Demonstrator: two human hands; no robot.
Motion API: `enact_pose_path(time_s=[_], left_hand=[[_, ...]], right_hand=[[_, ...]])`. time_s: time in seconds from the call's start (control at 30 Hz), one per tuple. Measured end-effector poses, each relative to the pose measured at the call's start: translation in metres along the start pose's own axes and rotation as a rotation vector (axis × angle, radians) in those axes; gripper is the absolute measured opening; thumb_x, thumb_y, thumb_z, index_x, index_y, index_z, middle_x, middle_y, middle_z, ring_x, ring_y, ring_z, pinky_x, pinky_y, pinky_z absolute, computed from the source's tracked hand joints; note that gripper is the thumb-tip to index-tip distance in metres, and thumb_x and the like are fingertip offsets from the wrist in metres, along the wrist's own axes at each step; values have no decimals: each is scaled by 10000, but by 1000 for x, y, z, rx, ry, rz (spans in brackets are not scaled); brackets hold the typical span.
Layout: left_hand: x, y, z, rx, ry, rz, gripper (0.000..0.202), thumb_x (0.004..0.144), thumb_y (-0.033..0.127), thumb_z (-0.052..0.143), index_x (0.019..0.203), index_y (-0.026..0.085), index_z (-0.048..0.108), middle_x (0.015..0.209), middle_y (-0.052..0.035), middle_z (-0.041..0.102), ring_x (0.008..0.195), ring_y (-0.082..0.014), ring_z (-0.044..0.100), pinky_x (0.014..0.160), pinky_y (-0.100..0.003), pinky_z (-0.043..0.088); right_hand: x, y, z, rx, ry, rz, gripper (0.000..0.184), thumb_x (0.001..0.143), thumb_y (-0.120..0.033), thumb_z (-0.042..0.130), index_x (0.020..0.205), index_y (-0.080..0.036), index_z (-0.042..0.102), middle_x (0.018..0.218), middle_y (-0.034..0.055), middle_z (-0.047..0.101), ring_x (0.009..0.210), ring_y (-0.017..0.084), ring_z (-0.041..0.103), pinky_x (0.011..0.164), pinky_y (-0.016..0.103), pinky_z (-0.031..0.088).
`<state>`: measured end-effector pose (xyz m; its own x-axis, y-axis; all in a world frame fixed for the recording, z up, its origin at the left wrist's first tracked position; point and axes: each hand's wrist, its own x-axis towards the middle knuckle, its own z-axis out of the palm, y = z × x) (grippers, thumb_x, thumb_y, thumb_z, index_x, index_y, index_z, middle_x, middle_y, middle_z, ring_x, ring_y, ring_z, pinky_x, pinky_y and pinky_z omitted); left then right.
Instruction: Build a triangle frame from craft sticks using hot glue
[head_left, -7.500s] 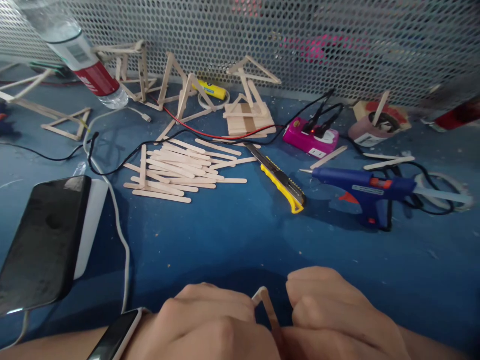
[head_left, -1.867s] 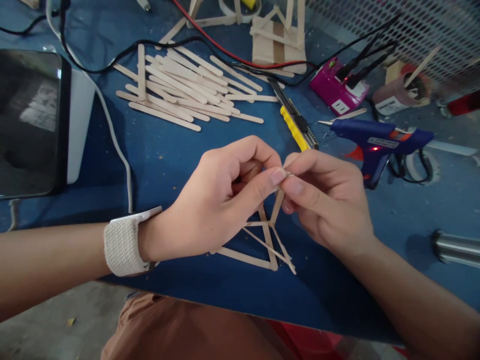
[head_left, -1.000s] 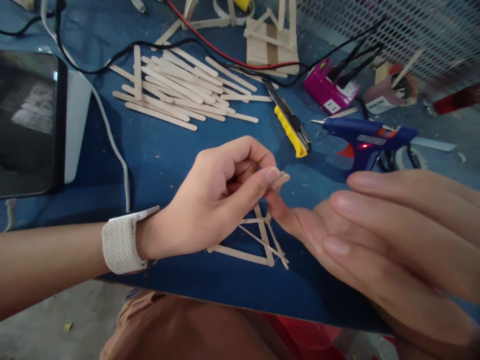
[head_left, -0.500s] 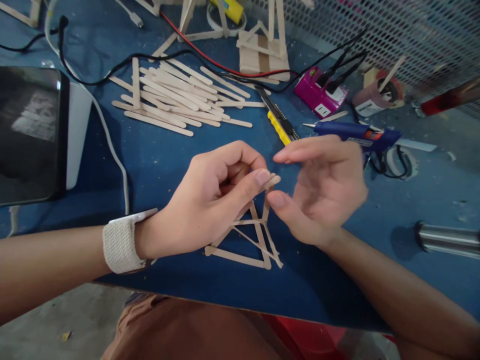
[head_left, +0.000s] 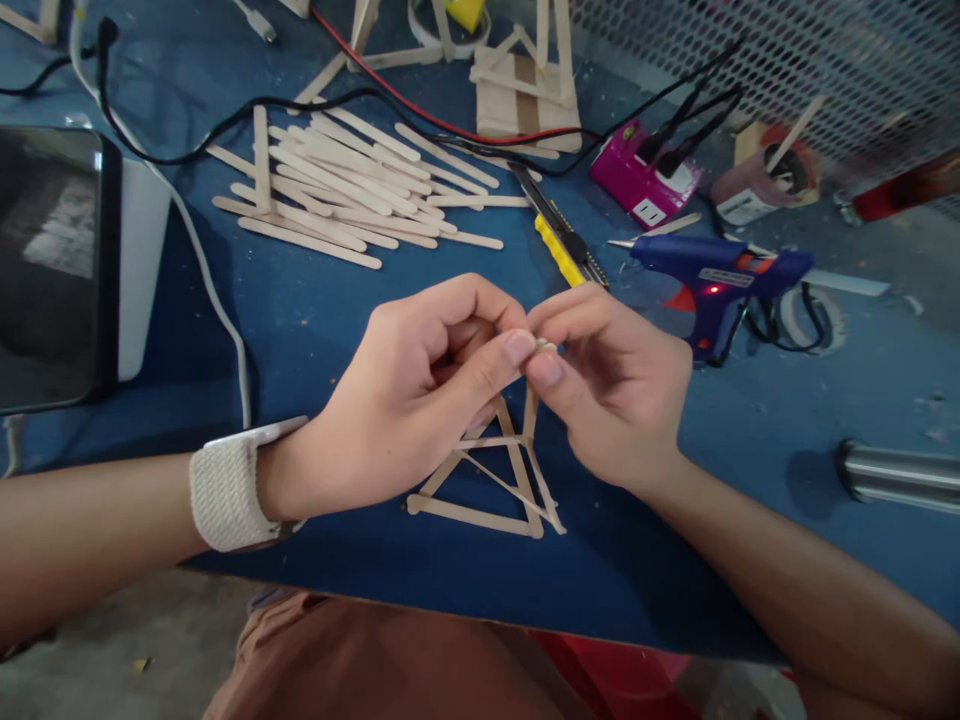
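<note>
Head view: left hand [head_left: 405, 400] and right hand [head_left: 626, 395], fingers [head_left: 480, 382] of both clamped on a stick frame's [head_left: 519, 465] tip; loose sticks [head_left: 352, 182] beyond, on the tabletop [head_left: 637, 570].

a scuffed, flat blue tabletop [head_left: 315, 310] runs toward a grey metal panel with round holes [head_left: 847, 70], far right; grey floor [head_left: 112, 640] shows near left.

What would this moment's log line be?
left hand: pinching stick ends | right hand: pinching same ends | frame: partly hidden by hands | glue gun: on table, red light
</note>
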<state>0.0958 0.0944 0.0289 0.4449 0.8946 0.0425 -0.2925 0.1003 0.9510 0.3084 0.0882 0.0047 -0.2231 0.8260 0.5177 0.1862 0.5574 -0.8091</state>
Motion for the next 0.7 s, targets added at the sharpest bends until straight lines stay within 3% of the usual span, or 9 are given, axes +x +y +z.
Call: enact_pose_path(time_s=[0.1, 0.3, 0.47, 0.6, 0.7], left_hand=[[-1, -2, -1, 13, -9, 7, 288, 1078, 273, 982, 1023, 196, 709, 620, 99, 601, 489, -71, 498, 431, -211, 380], [0, -5, -2, 52, -23, 47, 300, 1095, 298, 974, 1027, 195, 701, 631, 100, 587, 490, -66, 496, 418, -216, 374], [-1, -4, -3, 146, -17, 124, 292, 1119, 331, 956, 1032, 207, 707, 638, 96, 613, 479, -68, 514, 411, -229, 369], [-3, -4, -4, 230, -14, 162, 298, 1125, 364, 953, 1041, 201, 717, 646, 97, 600, 474, -68, 507, 423, -247, 363], [-4, -4, -4, 245, -18, 183, 290, 1132, 361, 943, 1040, 202, 719, 654, 96, 599, 489, -71, 518, 446, -250, 381]], right_hand=[[0, -1, 0, 41, 7, 41, 195, 1129, -389, 951, 1041, -285, 812, 993, 10, 800, 880, 180, 719, 809, 383, 610], [0, -3, -1, 68, 12, 67, 191, 1140, -367, 939, 1002, -289, 830, 951, -3, 809, 871, 173, 731, 802, 376, 600], [0, 4, -2, 107, -21, -3, 343, 1212, -580, 810, 1076, -268, 846, 1013, 43, 853, 903, 197, 790, 811, 403, 636], [0, 2, -1, 13, 12, -45, 248, 1213, -413, 833, 1016, -267, 799, 975, 21, 840, 880, 174, 785, 829, 375, 661], [0, -4, 0, -121, 40, -117, 227, 1223, -400, 806, 1025, -289, 792, 974, 24, 841, 885, 200, 797, 816, 404, 680]])
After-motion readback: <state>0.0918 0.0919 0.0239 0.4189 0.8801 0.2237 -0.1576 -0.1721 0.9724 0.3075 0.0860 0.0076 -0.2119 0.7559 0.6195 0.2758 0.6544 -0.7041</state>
